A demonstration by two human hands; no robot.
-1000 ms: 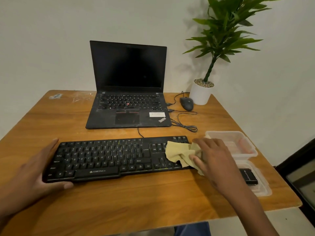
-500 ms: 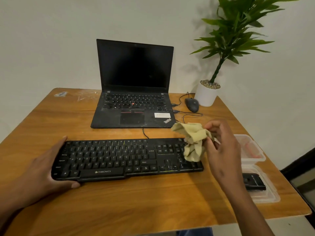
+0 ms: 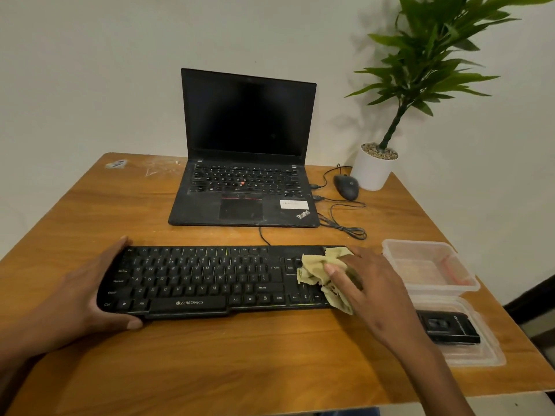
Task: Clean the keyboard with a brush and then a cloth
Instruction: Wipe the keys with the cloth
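We see a long, flat black plastic keyboard (image 3: pixel 210 280) lying across the lower middle of the frame on a glossy wooden table (image 3: pixel 240 355) with streaky orange-brown grain. Our left hand (image 3: pixel 81 295) grips its left end, fingers curved over the far edge and the thumb hooked round the near edge. Our right hand (image 3: pixel 366 283) lies on a crumpled, soft pale yellow-green cloth (image 3: pixel 318 274), holding the wrinkled fabric down on the keyboard's right end with the thumb and fingers bent into its folds; the cloth covers the keys there and hangs slightly past the near edge.

At the right of the frame sits a clear, thin-walled rectangular plastic container (image 3: pixel 429 268), just beside the keyboard's right end. Nearer us, a shallow clear plastic tray (image 3: pixel 480 352) holds a flat black rectangular object (image 3: pixel 447 325); we cannot tell what it is.

Beyond the keyboard, in the upper middle, stands an open matte black laptop (image 3: pixel 246 175) with a dark screen. To its right lie a rounded black mouse (image 3: pixel 347 187) with looped thin cables, and a smooth white cylindrical pot (image 3: pixel 372 172) topped with pebbles, bearing a leafy green plant (image 3: pixel 432 55).
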